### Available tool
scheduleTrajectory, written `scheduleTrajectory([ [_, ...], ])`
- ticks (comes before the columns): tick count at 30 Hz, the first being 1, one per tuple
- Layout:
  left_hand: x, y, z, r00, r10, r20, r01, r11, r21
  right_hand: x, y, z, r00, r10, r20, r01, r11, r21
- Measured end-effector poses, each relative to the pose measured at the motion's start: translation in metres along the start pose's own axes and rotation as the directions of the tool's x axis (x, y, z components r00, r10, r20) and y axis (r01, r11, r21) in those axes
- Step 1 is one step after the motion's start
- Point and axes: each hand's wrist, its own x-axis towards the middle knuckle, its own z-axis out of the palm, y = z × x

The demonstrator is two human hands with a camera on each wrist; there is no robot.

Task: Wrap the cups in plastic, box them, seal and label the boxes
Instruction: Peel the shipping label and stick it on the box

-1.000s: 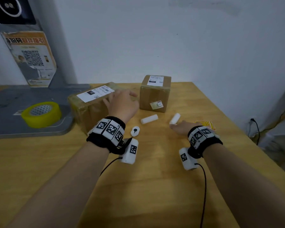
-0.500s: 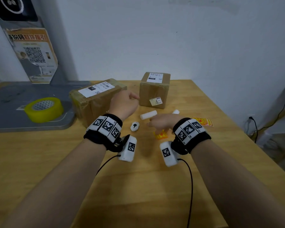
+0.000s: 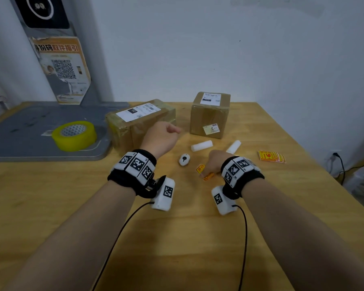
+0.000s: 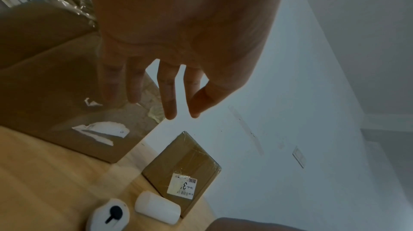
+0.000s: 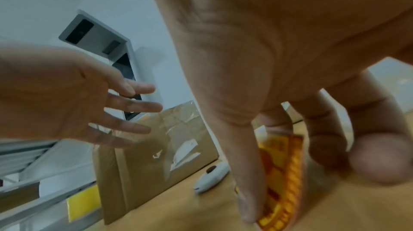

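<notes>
Two taped cardboard boxes stand at the back of the wooden table: a long box (image 3: 139,120) with a white shipping label and a cube box (image 3: 210,114) with a label on top. My left hand (image 3: 168,131) hovers just in front of the long box, fingers relaxed and holding nothing; the left wrist view shows its fingers (image 4: 170,109) loose above the box. My right hand (image 3: 206,171) is low over the table's middle and pinches an orange-yellow sticker (image 3: 203,172) between thumb and forefinger, seen close up as the sticker (image 5: 281,181) in the right wrist view.
A stack of the same stickers (image 3: 270,156) lies at the right. Two white foam rolls (image 3: 201,145) (image 3: 233,147) and a small white device (image 3: 184,159) lie before the cube box. A yellow tape roll (image 3: 74,135) sits on a grey platform (image 3: 29,131) at the left.
My right hand has come left from the sticker stack to the table's middle with one sticker pinched. My left hand has lifted off the long box and drawn back a little.
</notes>
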Motion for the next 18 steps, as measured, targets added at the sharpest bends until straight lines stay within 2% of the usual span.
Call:
scheduleTrajectory([
  [2,0.003,-0.005,-0.002,1.000,-0.003,-0.004,0.003,1.000,-0.021,0.002,0.003,-0.004,1.000,-0.008,-0.008,0.009,0.997,0.079],
  [4,0.008,-0.009,-0.005,1.000,-0.001,-0.009,0.000,0.998,-0.070,0.004,0.006,-0.012,0.999,-0.016,-0.049,0.029,0.963,0.267],
  [5,0.010,-0.011,-0.007,1.000,-0.001,-0.012,-0.001,0.994,-0.106,0.005,0.005,-0.017,0.996,-0.029,-0.087,0.061,0.918,0.391],
  [7,0.015,-0.013,-0.012,1.000,-0.016,-0.015,0.012,0.981,-0.195,0.005,-0.001,-0.027,0.974,-0.074,-0.214,0.194,0.763,0.617],
  [9,0.020,-0.012,-0.015,0.999,-0.048,-0.006,0.044,0.960,-0.275,0.003,-0.010,-0.038,0.939,-0.136,-0.314,0.333,0.580,0.744],
  [11,0.026,-0.012,-0.018,0.999,-0.045,0.014,0.047,0.945,-0.324,0.003,-0.022,-0.047,0.912,-0.227,-0.341,0.408,0.433,0.804],
  [13,0.031,-0.013,-0.019,1.000,-0.022,0.013,0.025,0.921,-0.388,0.007,-0.033,-0.055,0.887,-0.316,-0.338,0.438,0.341,0.832],
  [18,0.045,-0.016,-0.032,0.984,0.034,-0.177,-0.109,0.892,-0.438,0.020,-0.052,-0.062,0.843,-0.389,-0.371,0.478,0.226,0.849],
])
